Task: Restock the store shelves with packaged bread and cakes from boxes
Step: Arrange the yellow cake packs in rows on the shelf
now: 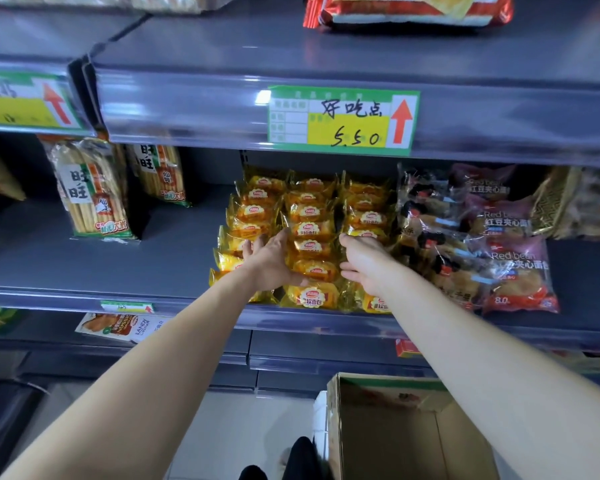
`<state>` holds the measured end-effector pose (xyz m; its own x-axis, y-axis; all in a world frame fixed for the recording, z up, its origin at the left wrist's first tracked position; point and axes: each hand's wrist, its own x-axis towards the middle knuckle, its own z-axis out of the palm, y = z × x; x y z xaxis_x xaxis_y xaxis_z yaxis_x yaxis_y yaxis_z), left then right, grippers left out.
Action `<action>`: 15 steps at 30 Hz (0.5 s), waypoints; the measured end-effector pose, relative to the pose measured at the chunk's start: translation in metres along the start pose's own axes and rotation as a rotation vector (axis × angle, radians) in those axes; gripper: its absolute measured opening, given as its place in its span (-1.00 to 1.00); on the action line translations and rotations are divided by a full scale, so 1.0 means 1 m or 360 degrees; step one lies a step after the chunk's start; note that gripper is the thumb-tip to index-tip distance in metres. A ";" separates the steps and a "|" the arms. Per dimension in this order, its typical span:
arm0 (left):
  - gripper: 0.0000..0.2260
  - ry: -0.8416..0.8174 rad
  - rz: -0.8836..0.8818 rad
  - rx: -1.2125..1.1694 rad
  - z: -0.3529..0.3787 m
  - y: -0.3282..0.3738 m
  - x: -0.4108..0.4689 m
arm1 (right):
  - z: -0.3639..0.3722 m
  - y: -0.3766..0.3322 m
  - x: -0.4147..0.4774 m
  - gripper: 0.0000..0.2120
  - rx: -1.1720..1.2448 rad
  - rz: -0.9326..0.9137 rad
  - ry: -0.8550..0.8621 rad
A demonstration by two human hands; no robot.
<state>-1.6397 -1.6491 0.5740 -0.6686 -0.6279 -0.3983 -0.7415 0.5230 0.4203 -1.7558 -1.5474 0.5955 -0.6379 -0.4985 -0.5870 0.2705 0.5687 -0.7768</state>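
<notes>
Several yellow packs of soft bread (311, 216) lie in three rows on the middle grey shelf (174, 251). My left hand (269, 261) lies flat with straight fingers against the left side of the middle row. My right hand (362, 261) presses the right side of the same row, fingers slightly bent, thumb below. The packs between my hands, such as the pack (314, 270), sit squeezed between both palms. A brown cardboard box (388, 438) stands open on the floor below, at my right; what it holds cannot be seen.
Purple red-bean bread bags (506, 258) crowd the shelf right of the yellow packs. Rice-cracker bags (90, 192) stand upright at the left, with bare shelf between. The upper shelf carries a price tag (342, 121) reading 5.50. A lower shelf holds a flat white pack (122, 327).
</notes>
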 end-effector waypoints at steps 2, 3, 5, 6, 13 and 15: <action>-0.07 -0.0015 0.0016 -0.0037 -0.001 0.000 0.001 | 0.001 0.000 0.002 -0.57 -0.0009 -0.0003 -0.0021; -0.07 -0.0025 0.0023 -0.0039 -0.001 0.000 0.001 | 0.001 0.000 0.002 -0.58 -0.0010 -0.0007 -0.0027; -0.08 -0.0034 0.0033 -0.0016 0.000 -0.002 0.004 | 0.000 0.000 0.004 -0.59 0.0012 -0.0006 -0.0036; -0.08 -0.0028 0.0041 0.0000 0.000 -0.003 0.005 | -0.001 0.000 0.005 -0.59 0.0027 -0.0002 -0.0049; -0.15 -0.0069 0.0240 0.0266 0.004 -0.015 0.001 | -0.008 0.001 0.013 -0.58 0.0002 -0.0005 -0.0065; -0.17 -0.0041 0.0246 0.0338 0.004 -0.016 0.001 | -0.006 0.002 0.013 -0.58 -0.0028 -0.0013 -0.0087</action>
<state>-1.6284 -1.6561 0.5635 -0.7739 -0.5180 -0.3643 -0.6239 0.7224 0.2982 -1.7679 -1.5495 0.5876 -0.5993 -0.5380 -0.5928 0.2525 0.5756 -0.7778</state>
